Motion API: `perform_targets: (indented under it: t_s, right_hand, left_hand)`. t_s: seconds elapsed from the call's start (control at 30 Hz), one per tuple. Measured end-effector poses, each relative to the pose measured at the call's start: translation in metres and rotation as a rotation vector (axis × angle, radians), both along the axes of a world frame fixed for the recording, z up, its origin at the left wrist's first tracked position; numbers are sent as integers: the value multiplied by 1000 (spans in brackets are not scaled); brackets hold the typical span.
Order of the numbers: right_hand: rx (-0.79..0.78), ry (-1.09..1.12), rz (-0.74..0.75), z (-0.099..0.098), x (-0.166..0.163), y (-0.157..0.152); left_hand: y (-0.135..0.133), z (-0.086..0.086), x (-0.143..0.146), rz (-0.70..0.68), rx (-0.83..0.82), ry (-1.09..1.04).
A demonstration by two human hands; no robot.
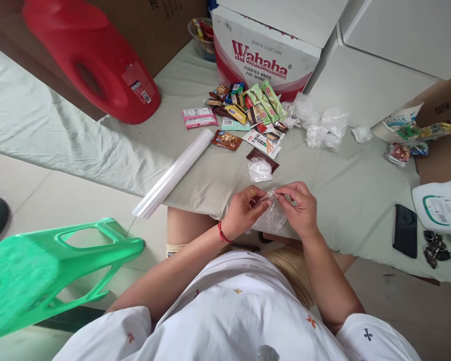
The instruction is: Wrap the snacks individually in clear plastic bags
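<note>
A clear plastic bag (270, 218) hangs over the near edge of the cloth-covered surface, pinched at its top by both hands. My left hand (243, 210) is closed on its left side, a ring on one finger. My right hand (298, 205) grips the same top edge from the right, fingertips close to the left ones. Just beyond them lies a crumpled clear plastic bundle (259, 169), partly over a dark brown snack packet (272, 159). A brown cookie packet (226, 140) and a white packet (262, 143) lie farther off.
A roll of clear film (173, 173) lies to the left. Snack packets (261, 103) and clear plastic bundles (325, 130) sit before the Wahaha carton (265, 55). A red jug (97, 60), green stool (60, 271), phone (405, 230), keys (436, 249) and white bottle (443, 205) stand or lie around.
</note>
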State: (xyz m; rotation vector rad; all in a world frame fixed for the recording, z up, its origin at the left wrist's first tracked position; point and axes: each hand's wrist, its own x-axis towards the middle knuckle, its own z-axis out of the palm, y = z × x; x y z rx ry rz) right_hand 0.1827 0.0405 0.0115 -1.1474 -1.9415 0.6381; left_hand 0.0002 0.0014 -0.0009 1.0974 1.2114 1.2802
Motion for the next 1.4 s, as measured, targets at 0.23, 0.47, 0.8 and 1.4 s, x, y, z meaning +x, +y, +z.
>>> perform_targets:
  t_s: [0.23, 0.47, 0.8, 1.4]
  right_hand:
    - [27, 58, 37, -10, 1, 5]
    - [147, -22, -31, -12, 10, 3]
    - [111, 13, -148, -16, 28, -6]
    - [-1105, 660, -42, -13, 44, -11]
  left_hand:
    - [12, -3, 3, -68, -212, -311]
    - [23, -9, 10, -56, -192, -303]
    - [30, -20, 10, 27, -156, -317]
    - [35, -21, -7, 68, -363, -672]
